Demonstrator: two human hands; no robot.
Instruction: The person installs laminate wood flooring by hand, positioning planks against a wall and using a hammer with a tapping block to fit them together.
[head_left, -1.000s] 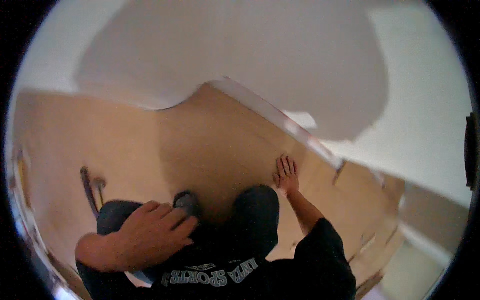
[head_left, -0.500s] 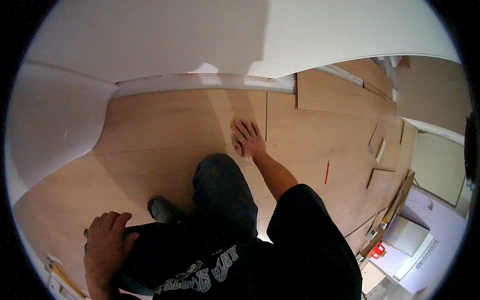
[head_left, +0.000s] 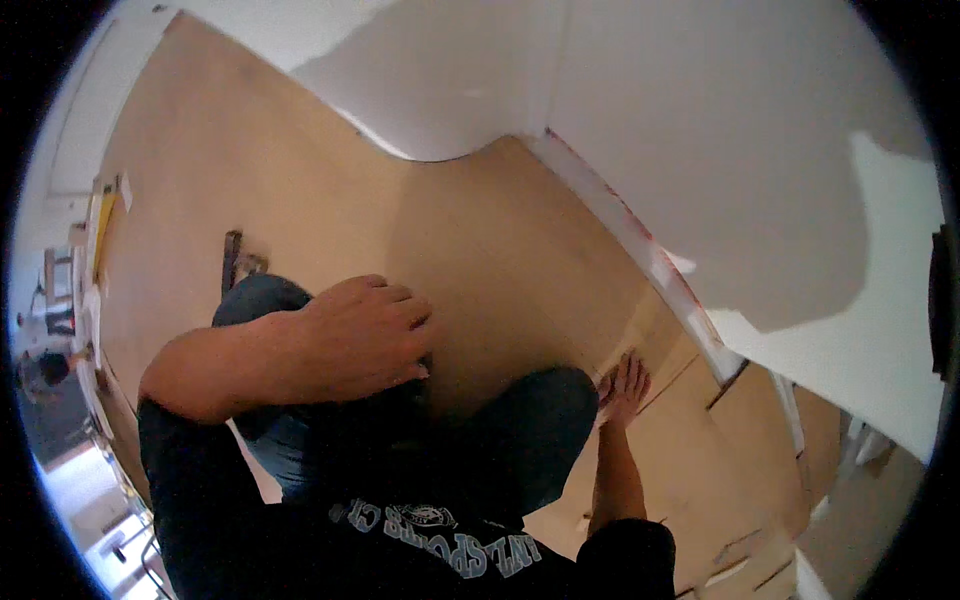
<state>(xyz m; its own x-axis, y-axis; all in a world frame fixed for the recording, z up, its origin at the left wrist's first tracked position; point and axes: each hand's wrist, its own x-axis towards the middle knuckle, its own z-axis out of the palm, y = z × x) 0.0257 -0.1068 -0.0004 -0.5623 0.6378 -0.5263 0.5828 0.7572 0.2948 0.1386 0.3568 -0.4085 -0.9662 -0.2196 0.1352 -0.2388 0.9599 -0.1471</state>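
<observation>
My right hand (head_left: 625,388) lies flat on the light wood floorboards (head_left: 480,270), fingers stretched out, beside a board seam near the wall. My left hand (head_left: 372,335) hangs over my lap with its fingers bent inward. A small dark spot shows at its fingertips, but whether it holds anything is hidden. Beyond my left knee (head_left: 262,295) a dark bar-shaped tool (head_left: 232,258) lies on the floor. Next to the bar is a small brownish piece (head_left: 252,265) whose kind I cannot make out.
A white wall (head_left: 700,180) with a pale strip (head_left: 640,250) along its foot bounds the boards; a rounded wall corner (head_left: 430,130) juts in. At lower right are loose board pieces (head_left: 735,545). A yellow bar-like item (head_left: 103,225) lies at far left, near other clutter.
My view has swung to the left, bringing the dark bar into sight. My left hand has come forward over my lap, its fingers now more bent. My right hand still rests on the floor.
</observation>
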